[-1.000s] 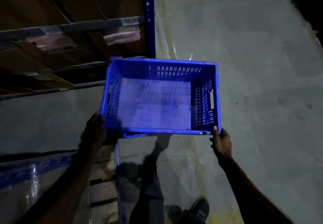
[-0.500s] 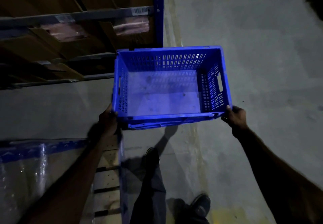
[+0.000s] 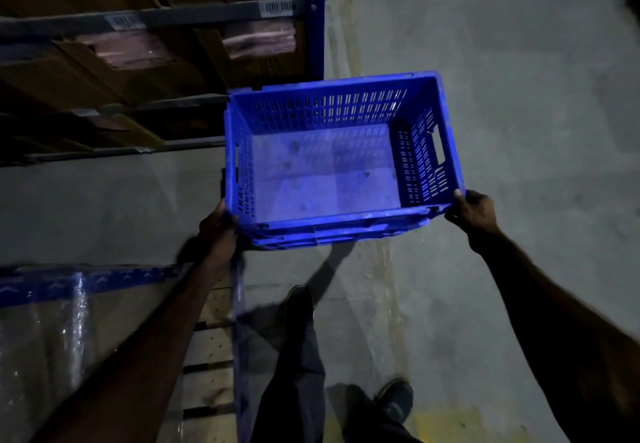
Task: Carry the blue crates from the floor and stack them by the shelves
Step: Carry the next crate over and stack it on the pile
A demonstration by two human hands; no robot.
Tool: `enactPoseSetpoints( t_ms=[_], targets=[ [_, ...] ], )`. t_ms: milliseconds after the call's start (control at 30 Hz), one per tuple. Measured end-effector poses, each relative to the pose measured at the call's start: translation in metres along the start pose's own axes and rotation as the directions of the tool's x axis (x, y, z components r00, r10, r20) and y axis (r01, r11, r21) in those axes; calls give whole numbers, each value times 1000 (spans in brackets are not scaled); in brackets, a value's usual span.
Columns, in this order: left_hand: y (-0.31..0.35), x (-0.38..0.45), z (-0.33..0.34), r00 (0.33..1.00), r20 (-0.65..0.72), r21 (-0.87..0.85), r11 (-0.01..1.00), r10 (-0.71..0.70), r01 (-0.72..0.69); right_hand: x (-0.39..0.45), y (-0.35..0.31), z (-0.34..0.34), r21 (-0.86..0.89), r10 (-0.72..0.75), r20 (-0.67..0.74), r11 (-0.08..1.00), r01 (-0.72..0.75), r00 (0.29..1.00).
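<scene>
An empty blue crate (image 3: 329, 172) with slotted walls and handle cut-outs hangs in the air in front of me, above the concrete floor. A second blue rim shows just under its near edge, so it may be two nested crates. My left hand (image 3: 218, 231) grips the near left corner. My right hand (image 3: 472, 209) grips the near right corner. The shelves (image 3: 156, 17) stand to the left, their blue upright post (image 3: 313, 17) just behind the crate's far left corner.
Cardboard boxes (image 3: 114, 72) fill the shelf levels at upper left. A shrink-wrapped load (image 3: 52, 345) on a wooden pallet (image 3: 211, 349) with blue framing sits at lower left. My legs and shoes (image 3: 298, 304) are below the crate. Open concrete floor (image 3: 502, 79) lies to the right.
The crate has risen in view and shifted right, further along the shelf row; both hands keep their grip on its near corners while I step forward.
</scene>
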State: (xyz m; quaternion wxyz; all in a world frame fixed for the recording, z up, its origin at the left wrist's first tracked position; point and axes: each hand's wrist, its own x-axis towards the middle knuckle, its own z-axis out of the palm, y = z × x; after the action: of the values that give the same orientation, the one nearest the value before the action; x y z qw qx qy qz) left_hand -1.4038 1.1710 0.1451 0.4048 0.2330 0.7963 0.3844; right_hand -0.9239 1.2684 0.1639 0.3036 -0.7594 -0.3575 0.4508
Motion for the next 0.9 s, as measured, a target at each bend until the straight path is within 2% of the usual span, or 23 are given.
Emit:
enactPoseSetpoints(
  t_ms=[133,267,367,567,700,900],
  targets=[
    [17,-14,5,999,4,-22,999,35,-35,3,-1,-3,-32,-11,15,999,12,1000],
    [8,-6,0,999,37,52,999,7,-9,-2,-3,-2,4,55,28,998,-55,998],
    [-9,7,-7,999,49,77,997,-3,-1,-4,-4,-1,-45,68,14,997,-68,998],
    [21,-17,-4,999,21,92,995,-25,23,-7,-10,-1,-144,34,-8,989,-35,999],
    [28,-29,2,998,-34,27,999,-45,46,-7,-8,-3,-220,11,-3,975,-11,1000],
    [26,-37,1,997,-24,-26,997,-72,72,3,10,-9,-264,47,8,964,-44,999]
  ],
)
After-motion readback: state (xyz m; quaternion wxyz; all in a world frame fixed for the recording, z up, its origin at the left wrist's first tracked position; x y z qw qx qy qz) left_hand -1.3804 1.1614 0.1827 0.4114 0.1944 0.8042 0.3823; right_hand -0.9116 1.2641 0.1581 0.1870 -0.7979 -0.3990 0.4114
